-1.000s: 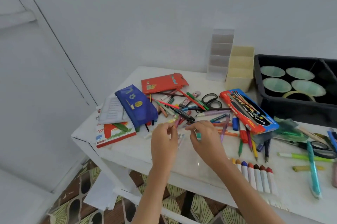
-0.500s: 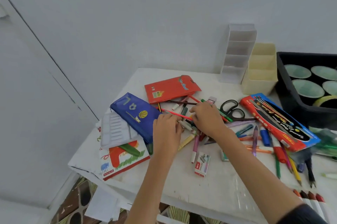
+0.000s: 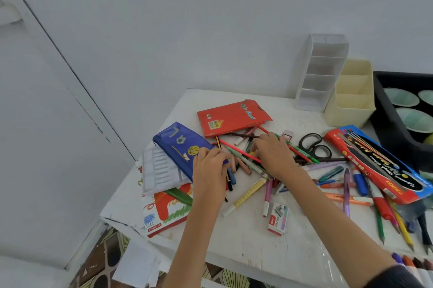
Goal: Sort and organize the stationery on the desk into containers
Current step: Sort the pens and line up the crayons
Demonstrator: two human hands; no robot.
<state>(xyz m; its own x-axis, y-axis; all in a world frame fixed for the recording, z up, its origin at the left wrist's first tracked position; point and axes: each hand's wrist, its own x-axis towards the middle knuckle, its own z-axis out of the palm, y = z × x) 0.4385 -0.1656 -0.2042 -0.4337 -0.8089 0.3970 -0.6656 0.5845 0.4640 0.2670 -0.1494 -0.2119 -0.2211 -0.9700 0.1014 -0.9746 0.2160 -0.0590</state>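
Both hands are working in the middle of the frame, over a loose pile of pens and pencils (image 3: 246, 166) that is lying on the white surface (image 3: 257, 252). The left hand (image 3: 210, 168) is resting at the right edge of a blue pencil case (image 3: 180, 144), with its fingers (image 3: 220, 153) curling down onto the pens there. The right hand (image 3: 274, 156) is lying palm down on the pile, and its fingers (image 3: 260, 147) are bending into the pens under it. The fingertips of both hands are hiding behind the knuckles, so I cannot tell whether they are grasping any pen or only pressing on them.

A red pencil box (image 3: 232, 116) is lying just above the pile, and black scissors (image 3: 314, 147) are lying to the right of the right hand. A small staples box (image 3: 277, 218) is standing apart, below the pile. In the upper right, a clear organizer (image 3: 321, 72) and a cream container (image 3: 351, 93) are standing side by side against the wall, and a black tray (image 3: 384, 123) is sitting at the right edge of the frame, beside them. More pens and a long red and blue box (image 3: 379, 163) are spreading across the right side.
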